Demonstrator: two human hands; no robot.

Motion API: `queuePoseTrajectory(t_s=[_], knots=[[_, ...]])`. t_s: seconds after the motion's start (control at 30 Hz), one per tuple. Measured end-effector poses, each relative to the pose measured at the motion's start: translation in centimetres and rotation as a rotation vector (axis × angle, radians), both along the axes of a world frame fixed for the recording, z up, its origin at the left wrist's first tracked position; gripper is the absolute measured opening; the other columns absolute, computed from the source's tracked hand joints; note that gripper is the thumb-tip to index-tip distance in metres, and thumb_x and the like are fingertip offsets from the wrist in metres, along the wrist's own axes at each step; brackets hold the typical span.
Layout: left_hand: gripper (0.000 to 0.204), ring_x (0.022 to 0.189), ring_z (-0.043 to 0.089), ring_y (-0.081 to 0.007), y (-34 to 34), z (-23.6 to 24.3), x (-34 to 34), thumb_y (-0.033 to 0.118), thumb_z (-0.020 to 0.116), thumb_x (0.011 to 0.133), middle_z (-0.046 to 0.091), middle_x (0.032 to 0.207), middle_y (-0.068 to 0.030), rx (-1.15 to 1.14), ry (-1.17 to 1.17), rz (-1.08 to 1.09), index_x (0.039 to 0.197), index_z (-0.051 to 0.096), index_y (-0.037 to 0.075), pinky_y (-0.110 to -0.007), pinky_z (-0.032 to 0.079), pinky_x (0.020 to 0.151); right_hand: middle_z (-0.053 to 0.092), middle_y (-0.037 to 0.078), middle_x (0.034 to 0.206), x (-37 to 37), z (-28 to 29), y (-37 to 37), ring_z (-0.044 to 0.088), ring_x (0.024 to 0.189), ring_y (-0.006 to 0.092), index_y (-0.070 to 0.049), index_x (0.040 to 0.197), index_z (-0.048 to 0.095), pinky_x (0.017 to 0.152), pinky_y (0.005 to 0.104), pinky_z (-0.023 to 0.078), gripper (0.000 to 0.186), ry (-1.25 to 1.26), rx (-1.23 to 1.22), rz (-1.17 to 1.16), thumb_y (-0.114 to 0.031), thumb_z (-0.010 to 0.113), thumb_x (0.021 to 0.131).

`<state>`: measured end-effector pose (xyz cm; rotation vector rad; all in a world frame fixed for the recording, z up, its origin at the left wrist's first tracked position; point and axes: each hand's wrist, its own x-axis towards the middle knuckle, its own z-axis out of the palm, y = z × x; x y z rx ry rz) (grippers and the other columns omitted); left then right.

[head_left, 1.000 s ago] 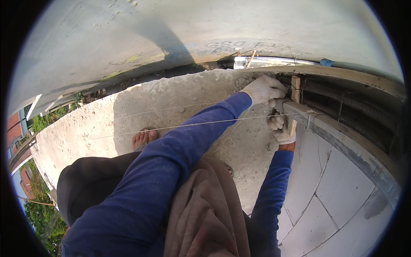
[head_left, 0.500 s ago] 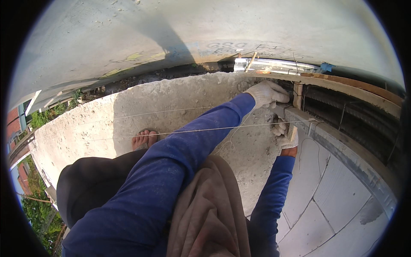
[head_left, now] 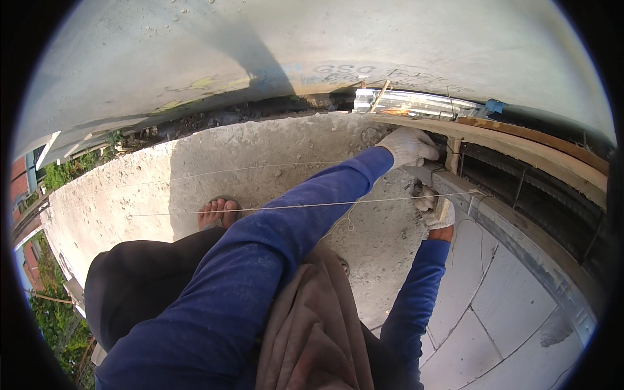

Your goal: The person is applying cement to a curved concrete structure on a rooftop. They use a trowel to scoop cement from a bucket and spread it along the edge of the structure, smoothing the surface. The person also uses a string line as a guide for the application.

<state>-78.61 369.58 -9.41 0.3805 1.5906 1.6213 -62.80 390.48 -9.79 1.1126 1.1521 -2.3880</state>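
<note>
Bright daylight, pretty heavy fisheye
Concrete slab (head_left: 221, 153) is brightly lit at left, shaded past a crisp line; a dark shadow (head_left: 263, 65) is cast on the wall (head_left: 377, 39); edges get bent, corners blacked out.

On the concrete slab (head_left: 260, 146), a foot (head_left: 219, 212) is resting; above it, strings (head_left: 390, 200) are stretching. Left hand (head_left: 411, 148) and right hand (head_left: 439, 210) are sitting at its right end. Right of it, reinforcing bars (head_left: 513, 161) are lying; left, plants (head_left: 57, 318) are growing; beyond it, a wall (head_left: 162, 52) is rising.
</note>
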Motion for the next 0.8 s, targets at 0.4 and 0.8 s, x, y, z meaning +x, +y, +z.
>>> queuePoseTrajectory(t_s=[0.4,0.8], knots=[[0.021,0.065,0.066,-0.0145,1.5,-0.6,1.9,0.012,0.079,0.076,0.074,0.078,-0.0090,0.137,-0.194,0.407,0.094,0.080,0.001,-0.027,0.054,0.065,0.038,-0.003,0.072,1.3,-1.9,2.3,0.031,0.058,0.0137,-0.016,0.094,0.052,0.055,0.0328,0.031,0.018,0.119,-0.167,0.007,-0.030,0.047,0.103],[0.027,0.073,0.072,-0.0234,0.3,0.8,0.0,0.021,0.063,0.094,0.075,0.092,-0.0144,-0.148,0.426,0.116,0.110,0.075,0.003,-0.036,0.057,0.076,0.039,-0.003,0.066,2.2,-0.6,0.7,0.034,0.054,0.0115,-0.003,0.111,0.061,0.054,0.0293,0.028,0.029,0.074,-0.014,0.047,-0.028,0.047,0.105]])
